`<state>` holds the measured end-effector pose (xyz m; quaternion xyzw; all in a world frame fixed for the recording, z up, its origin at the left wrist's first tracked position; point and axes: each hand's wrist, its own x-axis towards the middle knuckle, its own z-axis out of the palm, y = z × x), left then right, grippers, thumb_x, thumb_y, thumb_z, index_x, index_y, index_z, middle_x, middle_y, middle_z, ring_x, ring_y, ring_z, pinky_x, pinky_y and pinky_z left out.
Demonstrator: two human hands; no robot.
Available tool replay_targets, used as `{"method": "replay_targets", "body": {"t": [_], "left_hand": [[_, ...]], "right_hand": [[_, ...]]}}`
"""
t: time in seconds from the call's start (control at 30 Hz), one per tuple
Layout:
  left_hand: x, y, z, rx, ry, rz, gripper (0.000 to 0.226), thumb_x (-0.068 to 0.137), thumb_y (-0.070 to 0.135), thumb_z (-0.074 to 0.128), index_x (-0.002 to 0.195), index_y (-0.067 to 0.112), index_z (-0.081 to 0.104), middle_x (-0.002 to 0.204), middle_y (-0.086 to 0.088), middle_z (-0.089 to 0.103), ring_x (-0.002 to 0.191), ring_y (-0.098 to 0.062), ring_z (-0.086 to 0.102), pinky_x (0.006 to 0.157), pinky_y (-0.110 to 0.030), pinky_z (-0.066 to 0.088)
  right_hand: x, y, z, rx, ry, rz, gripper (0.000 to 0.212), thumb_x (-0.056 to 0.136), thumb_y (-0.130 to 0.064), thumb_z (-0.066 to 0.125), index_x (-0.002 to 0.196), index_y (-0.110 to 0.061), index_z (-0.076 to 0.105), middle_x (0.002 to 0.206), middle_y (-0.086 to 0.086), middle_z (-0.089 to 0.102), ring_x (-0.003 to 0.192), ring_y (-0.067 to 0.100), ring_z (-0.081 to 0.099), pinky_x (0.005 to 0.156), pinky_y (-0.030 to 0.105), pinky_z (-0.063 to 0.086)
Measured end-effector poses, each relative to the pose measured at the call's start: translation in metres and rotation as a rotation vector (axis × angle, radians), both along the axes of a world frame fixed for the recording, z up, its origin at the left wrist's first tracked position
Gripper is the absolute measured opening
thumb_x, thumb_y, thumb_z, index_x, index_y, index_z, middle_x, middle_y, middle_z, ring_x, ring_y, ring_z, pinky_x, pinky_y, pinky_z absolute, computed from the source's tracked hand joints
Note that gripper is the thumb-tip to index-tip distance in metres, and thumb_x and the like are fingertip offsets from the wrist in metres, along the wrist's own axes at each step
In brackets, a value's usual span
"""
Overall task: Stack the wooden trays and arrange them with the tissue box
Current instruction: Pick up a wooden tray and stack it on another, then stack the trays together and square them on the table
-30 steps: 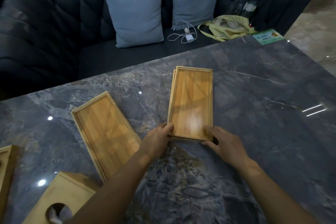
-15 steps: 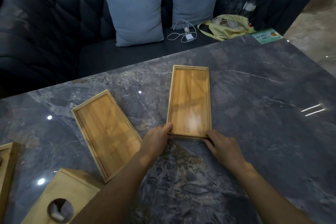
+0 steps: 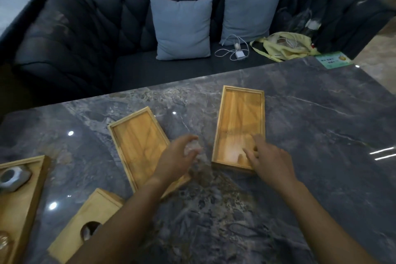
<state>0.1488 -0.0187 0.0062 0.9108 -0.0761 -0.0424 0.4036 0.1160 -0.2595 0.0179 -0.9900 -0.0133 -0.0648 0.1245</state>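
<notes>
A stack of wooden trays lies lengthwise in the middle of the grey marble table. My right hand hovers over its near end with fingers spread, fingertips at the tray floor. A single wooden tray lies angled to the left. My left hand is above that tray's right edge, blurred, fingers loosely curled and holding nothing. A wooden tissue box with a round hole lies at the lower left, partly hidden by my left forearm.
A larger wooden tray at the far left edge holds a grey hexagonal object. Behind the table stands a dark sofa with two blue cushions, a white charger cable and a yellow bag. A green card lies at the table's far right corner.
Both hands have let go of the stack's near end. My left hand moved left toward the angled tray; my right hand lifted over the stack. The camera view shifted down and left.
</notes>
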Motion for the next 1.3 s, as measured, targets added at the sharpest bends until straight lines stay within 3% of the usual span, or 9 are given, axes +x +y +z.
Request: {"method": "replay_targets", "body": {"t": [0.1,0.27,0.43,0.63,0.73,0.87,1.0,1.1,1.3], "left_hand": [[-0.004,0.031,0.006,-0.035,-0.007,0.379,0.042,0.087,0.027,0.059,0.124,0.008,0.051,0.129,-0.014,0.055,0.121,-0.026,0.048,0.099,-0.03,0.036],[-0.005,0.069,-0.007,-0.249,0.403,0.836,0.071,0.086,0.034,0.059,0.138,-0.003,0.03,0.145,-0.025,0.035,0.134,-0.038,0.032,0.111,-0.047,0.029],[-0.016,0.081,-0.02,-0.647,0.714,0.973,0.08,0.084,0.039,0.059,0.143,0.003,0.019,0.151,-0.021,0.025,0.137,-0.039,0.028,0.112,-0.052,0.026],[-0.013,0.076,-0.024,-0.736,0.861,0.953,0.072,0.083,0.034,0.058,0.141,0.006,0.027,0.146,-0.018,0.036,0.129,-0.039,0.04,0.107,-0.052,0.036],[-0.013,0.087,-0.024,-0.794,0.802,0.957,0.049,0.085,0.021,0.054,0.129,0.002,0.043,0.127,-0.018,0.052,0.11,-0.037,0.055,0.097,-0.05,0.047],[-0.015,0.1,-0.018,-0.62,0.595,1.029,0.004,0.084,0.004,0.053,0.082,0.002,0.05,0.082,-0.015,0.056,0.076,-0.03,0.056,0.077,-0.042,0.049],[-0.015,0.101,-0.008,-0.541,0.451,0.982,0.027,0.081,-0.004,0.052,0.058,0.01,0.057,0.068,-0.013,0.06,0.064,-0.027,0.058,0.057,-0.033,0.049],[-0.01,0.09,0.015,-0.657,0.306,0.799,0.025,0.079,-0.011,0.054,0.081,0.008,0.07,0.068,0.004,0.065,0.061,-0.009,0.06,0.043,-0.014,0.047],[0.01,0.043,0.057,-0.679,0.014,0.482,0.025,0.085,0.007,0.059,0.109,0.009,0.065,0.089,0.006,0.067,0.072,0.002,0.066,0.054,-0.009,0.05]], "right_hand": [[0.026,0.045,0.009,0.161,0.075,0.141,0.033,0.09,-0.038,0.048,0.117,-0.019,0.048,0.096,0.01,0.07,0.086,0.033,0.063,0.064,0.037,0.045],[0.053,0.132,-0.005,0.44,0.305,0.207,0.048,0.088,-0.033,0.054,0.128,-0.009,0.045,0.126,0.019,0.057,0.115,0.033,0.053,0.09,0.038,0.042],[0.054,0.181,-0.03,0.502,0.664,0.005,0.087,0.085,-0.047,0.053,0.144,-0.006,0.007,0.154,0.017,0.017,0.14,0.032,0.018,0.113,0.045,0.02],[0.038,0.215,-0.044,0.569,0.763,-0.09,0.087,0.082,-0.038,0.057,0.144,-0.005,0.005,0.154,0.015,0.013,0.141,0.031,0.01,0.114,0.042,0.017],[0.045,0.212,-0.037,0.704,0.709,-0.186,0.064,0.076,-0.024,0.058,0.134,-0.005,0.036,0.136,0.017,0.043,0.126,0.034,0.038,0.104,0.045,0.035],[0.05,0.197,-0.023,0.883,0.623,-0.19,0.013,0.072,-0.006,0.056,0.074,-0.012,0.067,0.076,0.006,0.066,0.079,0.026,0.063,0.06,0.03,0.048],[0.057,0.189,-0.006,0.818,0.479,-0.177,0.019,0.078,-0.002,0.05,0.07,-0.007,0.066,0.073,0.01,0.063,0.074,0.027,0.059,0.055,0.03,0.042],[0.067,0.172,0.015,0.778,0.294,-0.116,0.021,0.087,-0.009,0.048,0.083,-0.001,0.067,0.084,0.016,0.063,0.083,0.028,0.057,0.067,0.033,0.04],[0.082,0.104,0.061,0.618,0.047,-0.05,0.027,0.093,-0.018,0.043,0.089,-0.003,0.065,0.091,0.013,0.06,0.08,0.02,0.051,0.059,0.028,0.033]]}}
